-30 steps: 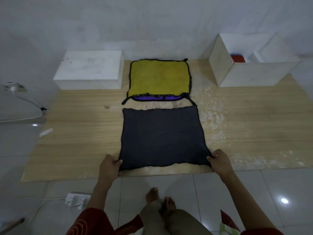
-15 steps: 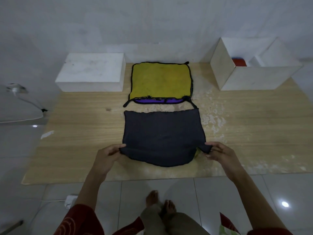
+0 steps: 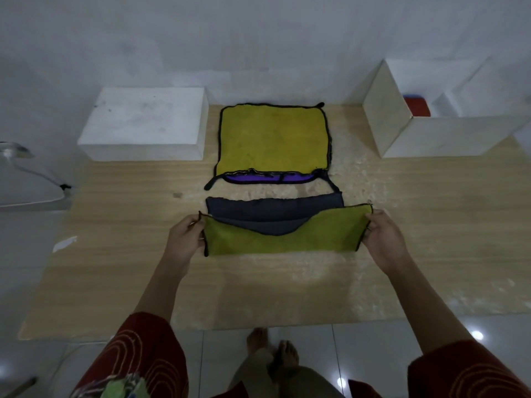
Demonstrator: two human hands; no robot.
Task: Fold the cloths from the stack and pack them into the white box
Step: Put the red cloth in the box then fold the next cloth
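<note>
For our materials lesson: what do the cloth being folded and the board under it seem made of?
The cloth looks like soft microfibre, matte, fuzzy: it sags limply, with a stitched black edge. The board: probably wood or laminate, pale, straight grain lines.

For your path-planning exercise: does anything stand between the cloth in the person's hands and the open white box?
Nothing visible does. Only bare wooden mat lies between the cloth, pinched by left hand and right hand, and the white box at far right. The yellow-topped stack sits off that line.
</note>
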